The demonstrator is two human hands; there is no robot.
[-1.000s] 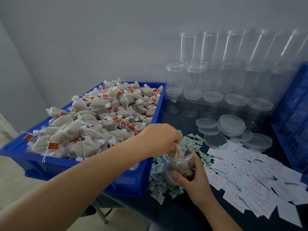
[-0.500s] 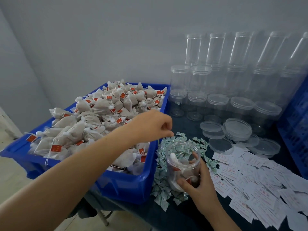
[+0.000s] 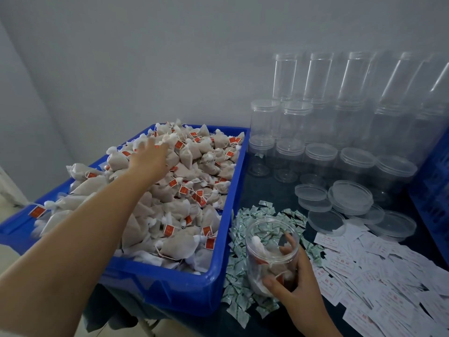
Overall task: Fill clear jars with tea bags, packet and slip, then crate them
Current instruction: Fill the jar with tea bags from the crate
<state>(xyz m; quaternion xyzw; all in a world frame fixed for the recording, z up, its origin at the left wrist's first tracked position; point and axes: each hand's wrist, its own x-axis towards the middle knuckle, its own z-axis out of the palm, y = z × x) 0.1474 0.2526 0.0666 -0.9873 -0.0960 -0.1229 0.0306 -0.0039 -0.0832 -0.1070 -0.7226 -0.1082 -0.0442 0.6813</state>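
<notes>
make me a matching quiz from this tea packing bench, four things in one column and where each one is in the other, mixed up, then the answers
Things:
1. tea bags
2. open jar
3. loose lids
4. paper slips

Places:
A. spread flat at the right of the table
B. held by the right hand
C. heaped in the blue bin
D. lying in front of the empty jars

Pairs: 1-C, 2-B, 3-D, 4-A

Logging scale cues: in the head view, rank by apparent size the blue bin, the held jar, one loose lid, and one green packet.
1. blue bin
2. jar, held by the right hand
3. loose lid, though it lies farther back
4. green packet
</notes>
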